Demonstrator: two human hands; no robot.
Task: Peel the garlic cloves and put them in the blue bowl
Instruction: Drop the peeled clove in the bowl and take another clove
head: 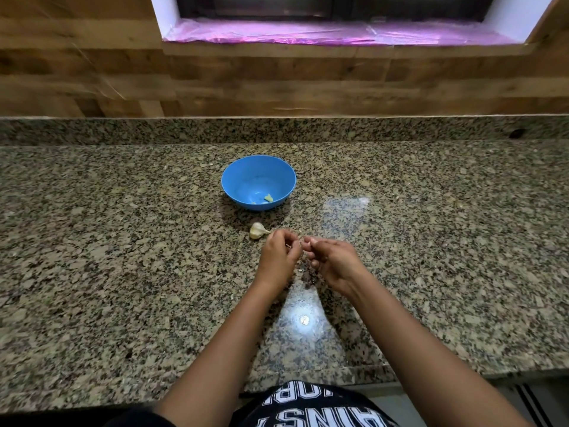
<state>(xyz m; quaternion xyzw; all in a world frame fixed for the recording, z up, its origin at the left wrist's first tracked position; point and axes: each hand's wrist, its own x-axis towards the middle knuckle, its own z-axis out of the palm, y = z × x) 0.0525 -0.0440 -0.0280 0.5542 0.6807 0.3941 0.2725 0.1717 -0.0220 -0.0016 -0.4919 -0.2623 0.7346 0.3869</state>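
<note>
Mid frame, left hand (pixel 278 251) and right hand (pixel 331 260) are curled together; their hold cannot be told. A slippery clove could be dropped outside the round blue bowl (pixel 246 177).

blue bowl (pixel 246 177) upright, peeled yellowish clove (pixel 268 198) inside, unpeeled clove (pixel 257 230) w/ papery skin just in front, another clove (pixel 304 241) pinched btwn left hand (pixel 278 254) & right hand (pixel 334 261), mostly hidden

A home kitchen: a speckled granite bench (pixel 123 241) against a wood-panelled wall (pixel 92 72), below a window sill (pixel 338 33).
</note>
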